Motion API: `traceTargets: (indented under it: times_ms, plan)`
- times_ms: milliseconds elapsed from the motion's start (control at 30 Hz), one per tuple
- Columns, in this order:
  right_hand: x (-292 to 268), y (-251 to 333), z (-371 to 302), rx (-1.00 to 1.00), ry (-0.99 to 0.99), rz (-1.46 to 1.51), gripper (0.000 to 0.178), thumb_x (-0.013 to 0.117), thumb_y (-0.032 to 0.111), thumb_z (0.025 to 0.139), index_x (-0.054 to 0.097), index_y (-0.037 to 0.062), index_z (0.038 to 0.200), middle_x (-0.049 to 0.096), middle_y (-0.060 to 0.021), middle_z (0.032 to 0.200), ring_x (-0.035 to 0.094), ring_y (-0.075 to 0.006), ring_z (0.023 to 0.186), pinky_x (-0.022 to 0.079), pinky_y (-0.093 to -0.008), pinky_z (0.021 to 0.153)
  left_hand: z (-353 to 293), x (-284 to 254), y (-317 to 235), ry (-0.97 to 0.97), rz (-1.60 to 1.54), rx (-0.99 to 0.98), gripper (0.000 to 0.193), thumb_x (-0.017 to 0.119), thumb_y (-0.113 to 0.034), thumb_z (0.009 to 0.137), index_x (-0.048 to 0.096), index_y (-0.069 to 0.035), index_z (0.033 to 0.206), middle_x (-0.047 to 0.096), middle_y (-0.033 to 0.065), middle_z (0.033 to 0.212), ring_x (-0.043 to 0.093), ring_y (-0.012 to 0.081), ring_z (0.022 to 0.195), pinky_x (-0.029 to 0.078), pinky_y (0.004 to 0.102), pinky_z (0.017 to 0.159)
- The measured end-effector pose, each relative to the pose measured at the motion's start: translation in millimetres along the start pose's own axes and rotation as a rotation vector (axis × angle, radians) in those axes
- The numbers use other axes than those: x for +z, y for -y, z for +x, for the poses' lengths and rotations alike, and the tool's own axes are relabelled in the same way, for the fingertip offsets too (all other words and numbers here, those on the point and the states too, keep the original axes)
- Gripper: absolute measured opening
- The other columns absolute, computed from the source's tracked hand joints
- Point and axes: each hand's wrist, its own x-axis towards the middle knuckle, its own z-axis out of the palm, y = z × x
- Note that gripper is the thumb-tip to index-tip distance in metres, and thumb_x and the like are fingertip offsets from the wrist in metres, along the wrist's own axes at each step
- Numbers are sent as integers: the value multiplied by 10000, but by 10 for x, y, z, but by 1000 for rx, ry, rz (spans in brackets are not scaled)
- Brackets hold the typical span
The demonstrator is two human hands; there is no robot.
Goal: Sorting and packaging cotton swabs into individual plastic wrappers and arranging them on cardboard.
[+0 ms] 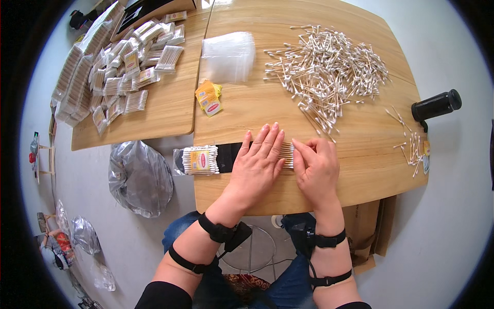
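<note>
squaring up a row of cotton swabs

the row of cotton swabs (287, 154) lies on a black strip (231, 157) at the bench (360, 170) edge, between both hands. the left hand (257, 165) lies flat and spread over it; the right hand (316, 170) presses its fingertips against the row's end, grasping nothing. best to keep palms low and push evenly so sticks stay parallel. just left sits a filled packet (198, 160); beyond the hands, the loose swab heap (329, 72).
</note>
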Motion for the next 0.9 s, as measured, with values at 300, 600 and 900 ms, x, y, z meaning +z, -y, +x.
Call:
traceTargets:
  times_ms: [300, 600, 900]
  plan:
    - [148, 67, -193, -140, 238, -260, 660, 571, 239, 957, 388, 4, 1546, 403, -169, 1602, 332, -310, 1516, 168, -540, 1256, 23, 68, -48, -68, -5, -30, 550, 565, -318, 1009, 493, -100, 1509, 439, 80, 1601, 379, 228, 1497, 231, 465, 1240]
    - [145, 70, -205, -123, 246, -330, 635, 532, 257, 1008, 354, 34, 1575, 380, -124, 1629, 331, -279, 1520, 152, -532, 1261, 8, -275, 230, -277, -295, -71, 306, 595, -127, 995, 610, -20, 1281, 599, 182, 1383, 559, 358, 1291, 435, 457, 1095]
    - [214, 239, -157, -206, 287, -306, 624, 558, 259, 995, 396, 58, 1563, 408, -81, 1621, 354, -243, 1510, 161, -530, 1262, -465, -691, 1040, -230, 87, -407, 216, 529, -224, 1047, 553, -42, 933, 591, 141, 934, 567, 366, 914, 449, 490, 802]
